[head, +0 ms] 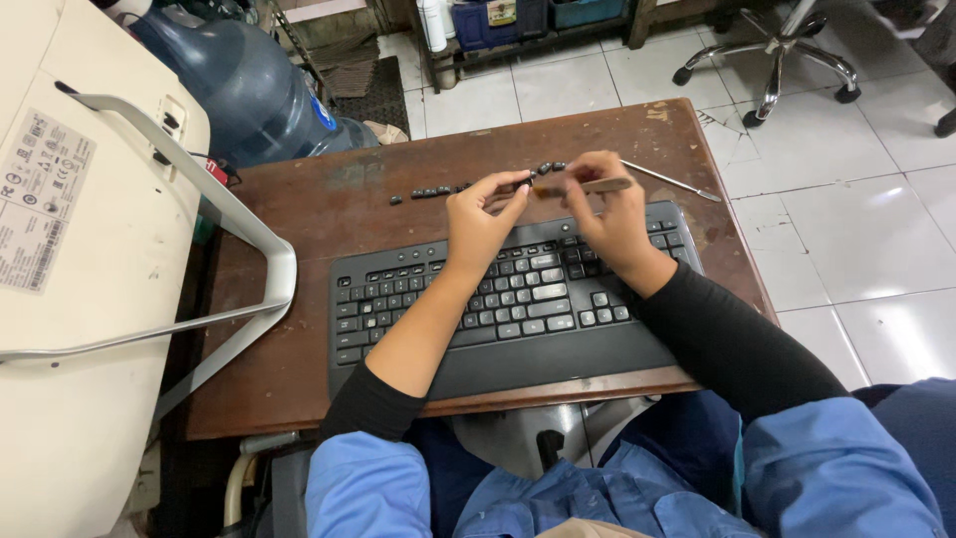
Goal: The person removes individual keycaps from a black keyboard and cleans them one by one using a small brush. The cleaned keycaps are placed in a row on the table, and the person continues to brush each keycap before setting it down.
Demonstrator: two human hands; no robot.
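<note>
Hands working over a keyboard (508, 299) on a worn brown counter (319, 214).
Left hand (481, 221) is pinching a small key (528, 180); right hand (607, 214) is pinching a thin tool (605, 185); white tiled floor (846, 229) lying far right.

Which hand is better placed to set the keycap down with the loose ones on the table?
Probably the left hand: its fingertips pinch the keycap, close to the loose keycaps. The right hand holds a brush.

One black keyboard (498, 299), one wooden tabletop (329, 209), one metal probe (669, 180), one water jug (239, 85), one office chair (782, 45), roughly ten loose keycaps (430, 192).
</note>
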